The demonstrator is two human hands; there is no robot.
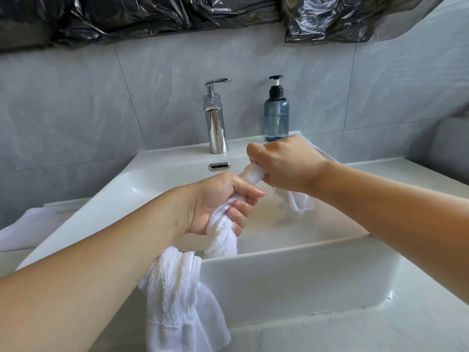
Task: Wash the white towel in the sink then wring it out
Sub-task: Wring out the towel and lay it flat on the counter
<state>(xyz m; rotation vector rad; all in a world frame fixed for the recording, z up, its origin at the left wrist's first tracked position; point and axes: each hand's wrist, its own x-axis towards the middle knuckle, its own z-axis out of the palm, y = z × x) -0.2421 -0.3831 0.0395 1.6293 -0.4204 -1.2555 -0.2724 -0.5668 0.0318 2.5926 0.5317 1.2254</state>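
A wet white towel (223, 232) is twisted into a rope over the white sink (291, 252). My left hand (218, 201) grips its middle above the basin. My right hand (284, 163) clenches the far end, higher and nearer the back rim. A short tail of towel hangs below my right hand into the basin, with drops falling from it. The long near end drapes over the sink's front rim and hangs down its outer wall. Water stands in the basin.
A chrome faucet (215, 118) stands at the back rim, not running. A blue pump bottle (276, 113) sits to its right. Another white cloth (28, 229) lies on the counter at left. Black plastic sheeting (152, 16) covers the wall above.
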